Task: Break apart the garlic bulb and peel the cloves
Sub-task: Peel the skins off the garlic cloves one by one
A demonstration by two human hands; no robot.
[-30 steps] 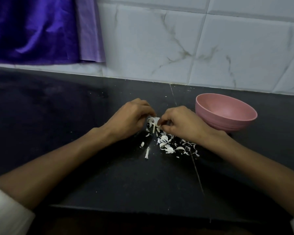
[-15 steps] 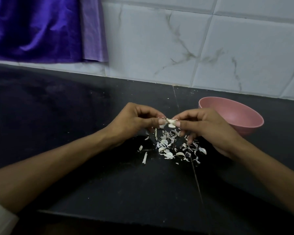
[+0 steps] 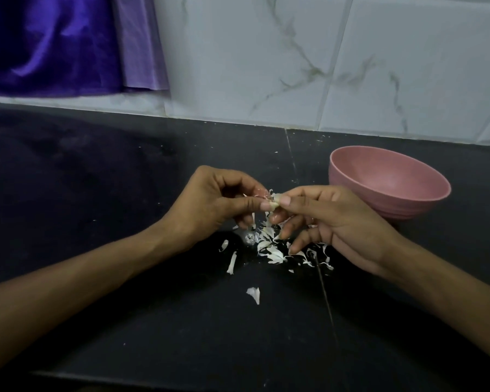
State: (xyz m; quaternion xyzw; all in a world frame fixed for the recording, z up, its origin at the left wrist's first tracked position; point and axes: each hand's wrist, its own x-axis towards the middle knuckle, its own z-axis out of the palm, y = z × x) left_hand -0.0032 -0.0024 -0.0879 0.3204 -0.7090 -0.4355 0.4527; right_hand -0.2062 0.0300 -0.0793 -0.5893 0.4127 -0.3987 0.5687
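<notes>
Peel scrap (image 3: 253,294) lies alone on dark worktop (image 3: 125,321), lower centre. Above it we see peel pile (image 3: 275,250), mid-frame. Over pile, left hand (image 3: 210,205) and right hand (image 3: 331,219) meet; thumb and forefinger of each pinch garlic clove (image 3: 275,200), other fingers (image 3: 287,232) loosely curled. Pink bowl (image 3: 391,183) stands right of centre, just beyond right hand. Purple cloth (image 3: 48,43) hangs upper left against tiled wall (image 3: 266,52).
</notes>
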